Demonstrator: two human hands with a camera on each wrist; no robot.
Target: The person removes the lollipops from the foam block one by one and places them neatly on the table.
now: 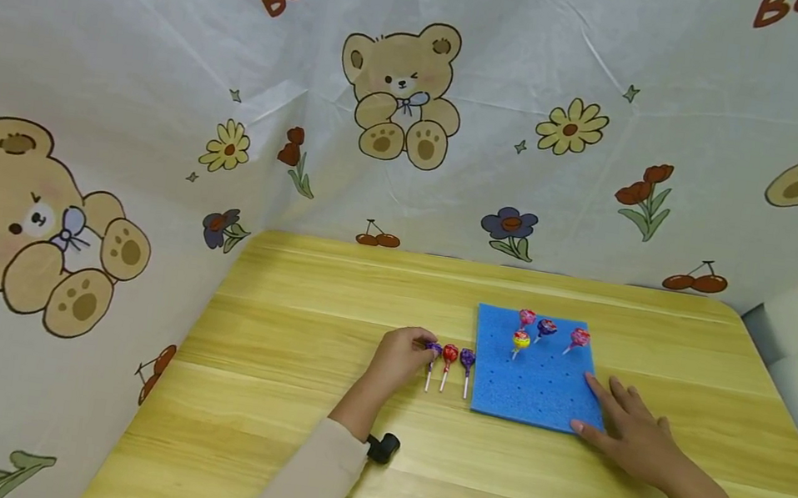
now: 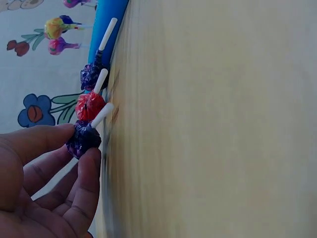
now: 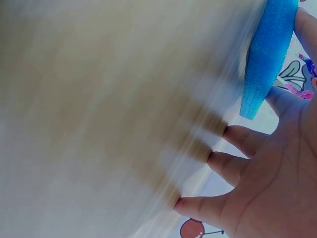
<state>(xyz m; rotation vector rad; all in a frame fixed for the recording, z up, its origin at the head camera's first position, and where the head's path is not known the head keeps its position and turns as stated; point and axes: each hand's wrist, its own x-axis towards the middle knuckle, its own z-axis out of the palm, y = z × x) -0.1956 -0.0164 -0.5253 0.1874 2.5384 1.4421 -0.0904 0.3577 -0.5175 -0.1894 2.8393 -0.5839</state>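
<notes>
My left hand (image 1: 397,364) pinches the wrapped head of a purple lollipop (image 2: 83,140) between thumb and finger, its white stick pointing toward me over the table. Right beside it lie a red lollipop (image 1: 450,354) and another purple lollipop (image 1: 468,358), in a row at the left side of a blue foam board (image 1: 531,397). Spread fingers of my right hand (image 1: 636,432) rest at the board's right edge, thumb and index finger touching it, other fingertips on the table. Standing in the board are a yellow lollipop (image 1: 521,340), a dark blue one (image 1: 547,327) and two pink ones (image 1: 579,337).
Small holes dot the foam board around the standing lollipops. The wooden table (image 1: 258,399) carries everything. Behind it and to the left hangs a white cloth (image 1: 491,9) printed with bears and flowers.
</notes>
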